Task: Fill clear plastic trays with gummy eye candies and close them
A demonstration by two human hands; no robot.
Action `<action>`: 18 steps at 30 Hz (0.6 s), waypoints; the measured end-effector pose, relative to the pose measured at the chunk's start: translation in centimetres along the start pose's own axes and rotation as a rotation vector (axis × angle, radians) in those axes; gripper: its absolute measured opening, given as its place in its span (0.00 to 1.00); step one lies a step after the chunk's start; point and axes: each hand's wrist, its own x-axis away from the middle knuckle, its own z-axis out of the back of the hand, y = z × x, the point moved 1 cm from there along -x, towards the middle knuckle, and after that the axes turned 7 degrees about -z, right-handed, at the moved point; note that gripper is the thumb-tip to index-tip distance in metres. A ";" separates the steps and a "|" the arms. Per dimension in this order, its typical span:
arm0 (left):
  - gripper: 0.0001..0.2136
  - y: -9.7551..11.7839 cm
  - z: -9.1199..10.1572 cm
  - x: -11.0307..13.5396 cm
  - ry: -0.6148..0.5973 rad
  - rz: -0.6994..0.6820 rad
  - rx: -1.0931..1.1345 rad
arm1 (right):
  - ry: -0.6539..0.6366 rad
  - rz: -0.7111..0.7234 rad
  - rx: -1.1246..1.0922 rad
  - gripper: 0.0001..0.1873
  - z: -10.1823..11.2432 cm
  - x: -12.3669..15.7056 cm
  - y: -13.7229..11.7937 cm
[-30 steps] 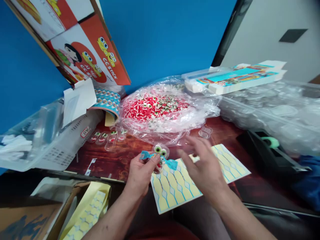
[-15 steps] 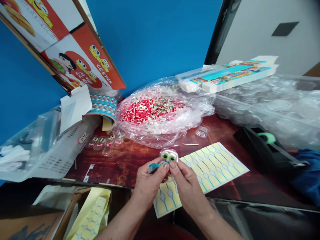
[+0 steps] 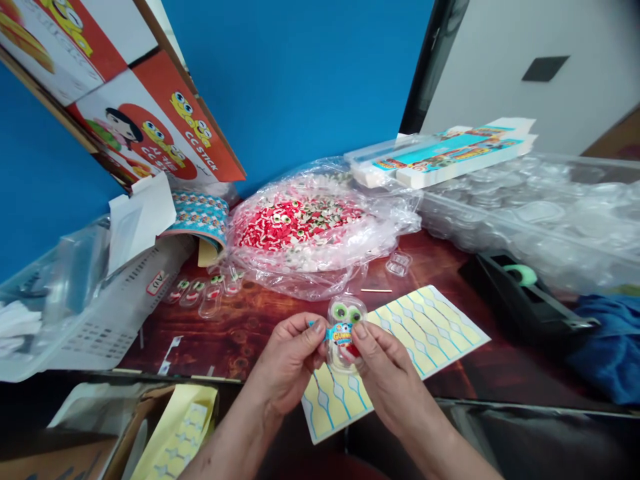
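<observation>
Both my hands pinch a small clear plastic candy capsule with two green eyes at its top and a red piece lower down. A blue label sticker lies across its middle. My left hand grips the sticker's left end against the capsule. My right hand presses the right end with the thumb. Under my hands lies a yellow sticker backing sheet with blue wavy outlines, on the red-brown table.
A plastic bag of red and white eye candies sits behind. Filled capsules lie left, an empty one right. A tape dispenser, clear trays, flat printed boxes, a printed carton and a sticker roll surround.
My right hand came in from the sheet and joined the left on the capsule. The blue sticker, earlier hanging loose at its ends, now lies wrapped across the capsule's front.
</observation>
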 end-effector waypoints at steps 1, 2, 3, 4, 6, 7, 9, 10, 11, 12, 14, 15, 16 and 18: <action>0.10 -0.2 0.0 0.0 0.018 0.013 0.016 | 0.025 0.002 0.004 0.14 0.0 0.0 0.0; 0.10 -0.4 0.0 0.0 0.035 0.023 0.027 | 0.042 0.000 0.003 0.14 -0.1 0.0 0.0; 0.11 -0.6 0.1 0.0 0.049 0.028 0.030 | 0.051 -0.006 -0.004 0.14 -0.2 0.0 0.0; 0.11 -0.7 0.3 0.0 0.053 0.022 0.022 | 0.053 -0.016 -0.016 0.14 -0.4 0.0 0.0; 0.10 -1.1 0.5 -0.1 0.042 -0.026 -0.013 | 0.043 -0.043 -0.041 0.15 -0.6 0.1 0.0; 0.09 -1.3 0.6 -0.1 0.037 -0.062 -0.027 | 0.036 -0.053 -0.049 0.16 -0.7 0.2 0.0; 0.08 -1.6 0.7 0.0 0.040 -0.121 -0.022 | 0.028 -0.049 -0.042 0.16 -0.8 0.3 0.1; 0.08 -1.8 0.6 0.1 0.047 -0.133 -0.005 | 0.024 -0.036 -0.018 0.16 -0.8 0.3 0.1; 0.08 -1.9 0.4 0.2 0.052 -0.129 0.017 | 0.021 -0.023 0.018 0.16 -0.8 0.4 0.1; 0.08 -1.9 0.2 0.3 0.051 -0.118 0.038 | 0.021 -0.006 0.065 0.17 -0.8 0.5 0.1; 0.10 -1.8 -0.4 0.6 0.022 -0.080 0.068 | 0.035 0.043 0.195 0.17 -0.8 0.6 -0.2; 0.12 -1.7 -0.7 0.6 0.000 -0.057 0.078 | 0.048 0.071 0.273 0.17 -0.9 0.6 -0.4; 0.15 -1.7 -0.9 0.6 -0.020 -0.037 0.081 | 0.064 0.100 0.353 0.18 -1.0 0.7 -0.7; 0.17 -1.6 -1.1 0.5 -0.015 -0.019 0.065 | 0.099 0.152 0.496 0.19 -1.2 0.7 -1.0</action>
